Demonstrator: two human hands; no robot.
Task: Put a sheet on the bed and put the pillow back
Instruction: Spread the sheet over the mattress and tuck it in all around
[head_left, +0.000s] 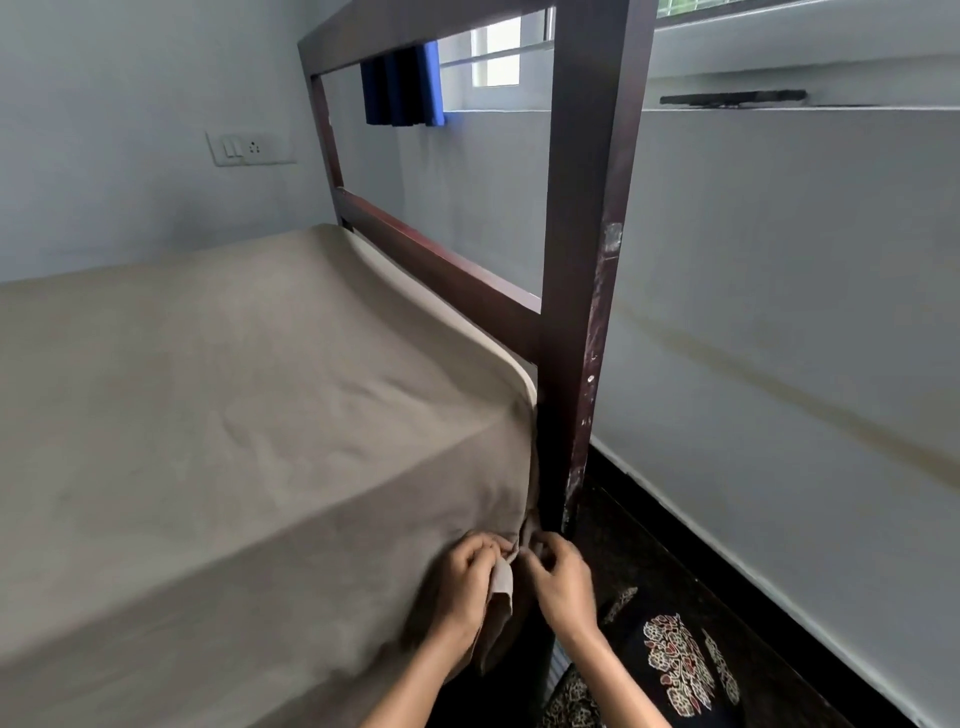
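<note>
Walls (779, 286) of pale, matt plaster behind and beside the bed; sheet (218, 405) of soft beige cloth, faintly creased, spread flat over the mattress (470, 325) and hanging down its near side, with a pale rounded strip of mattress bare along the headboard edge; bed frame (587, 260) of dark, glossy wood, square in section, its tall corner post scuffed and chipped; black floor (649, 530) along the wall's foot; dark cloth with a cream and red floral print (675, 665) low on the right; blue pleated curtain (402, 85) at the far window; white rectangular switch plate (244, 148) on the left wall; left hand (465, 587) and right hand (563, 582) close together at the bed's lower corner beside the post, fingers curled, both pinching the gathered corner of the sheet, a small folded flap drooping between them.
</note>
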